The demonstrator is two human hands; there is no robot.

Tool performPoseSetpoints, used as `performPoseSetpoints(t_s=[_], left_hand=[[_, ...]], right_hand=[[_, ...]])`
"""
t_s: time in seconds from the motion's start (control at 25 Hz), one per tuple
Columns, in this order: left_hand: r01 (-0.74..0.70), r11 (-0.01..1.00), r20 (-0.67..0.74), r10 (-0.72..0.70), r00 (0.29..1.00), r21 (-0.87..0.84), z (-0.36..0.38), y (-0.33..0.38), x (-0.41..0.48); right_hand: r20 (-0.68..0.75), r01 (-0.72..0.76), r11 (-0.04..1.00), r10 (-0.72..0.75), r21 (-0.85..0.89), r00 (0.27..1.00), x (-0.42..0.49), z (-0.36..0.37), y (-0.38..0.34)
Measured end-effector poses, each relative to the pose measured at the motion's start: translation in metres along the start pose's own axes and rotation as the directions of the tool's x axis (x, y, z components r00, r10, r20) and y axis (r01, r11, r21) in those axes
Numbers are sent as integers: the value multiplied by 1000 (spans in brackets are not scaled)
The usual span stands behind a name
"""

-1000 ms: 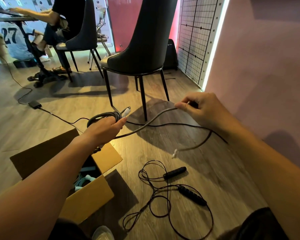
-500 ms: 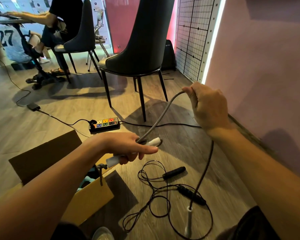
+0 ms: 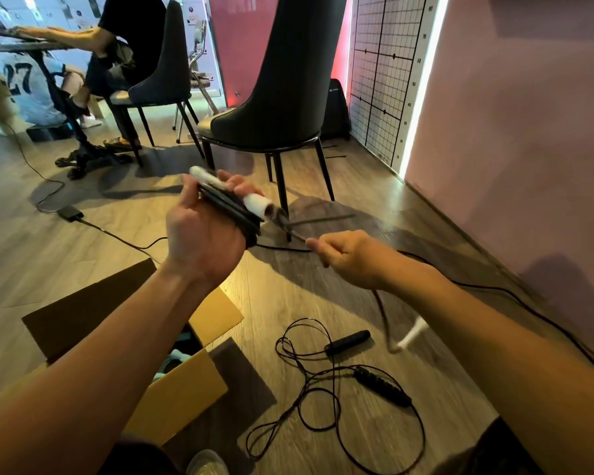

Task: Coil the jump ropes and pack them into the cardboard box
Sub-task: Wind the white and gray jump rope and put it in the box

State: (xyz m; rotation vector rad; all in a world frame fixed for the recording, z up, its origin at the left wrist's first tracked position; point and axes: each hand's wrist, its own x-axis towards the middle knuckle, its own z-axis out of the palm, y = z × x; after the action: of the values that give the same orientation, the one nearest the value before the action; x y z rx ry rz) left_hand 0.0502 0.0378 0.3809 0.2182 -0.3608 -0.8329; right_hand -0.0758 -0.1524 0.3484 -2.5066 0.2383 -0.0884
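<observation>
Curling round a white handle [image 3: 254, 200] and the wound loops of the grey jump rope [image 3: 235, 211], the left hand [image 3: 203, 241] holds them above the cardboard box [image 3: 182, 399] at near left. The right hand [image 3: 350, 258] pinches the limp, light tail, probably best gathered close to the coil.

Dark ropes are contrasting with the tan cardboard box [image 3: 182, 392].
The dark grey coiled jump rope [image 3: 232, 212] is showing white handles, the thin black jump rope [image 3: 347, 342] is carrying black handles, and the wood-plank floor [image 3: 323, 296] is running in streaky grey-brown grain.
</observation>
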Motion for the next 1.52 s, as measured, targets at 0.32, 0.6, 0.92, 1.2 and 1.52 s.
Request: performPoseSetpoints(t_s=[0.32, 0.6, 0.92, 1.2, 1.52], left_hand=[[-117, 728, -453, 536, 712, 676, -55, 35, 12], [459, -116, -464, -15, 886, 881, -62, -4, 3], [585, 181, -304, -712, 632, 791, -28, -18, -15], [357, 868, -20, -373, 928, 345, -3, -5, -9], [-247, 960, -333, 278, 901, 135, -11, 20, 5]], right_hand=[[133, 213, 975, -203, -59, 970, -7, -15, -3], [-341, 441, 856, -514, -270, 787, -3, -31, -1], [-580, 84, 989, -138, -119, 803, 2, -36, 21], [-24, -165, 974, 171, 157, 985, 3, -18, 12], [204, -35, 924, -47, 381, 978, -22, -24, -15]])
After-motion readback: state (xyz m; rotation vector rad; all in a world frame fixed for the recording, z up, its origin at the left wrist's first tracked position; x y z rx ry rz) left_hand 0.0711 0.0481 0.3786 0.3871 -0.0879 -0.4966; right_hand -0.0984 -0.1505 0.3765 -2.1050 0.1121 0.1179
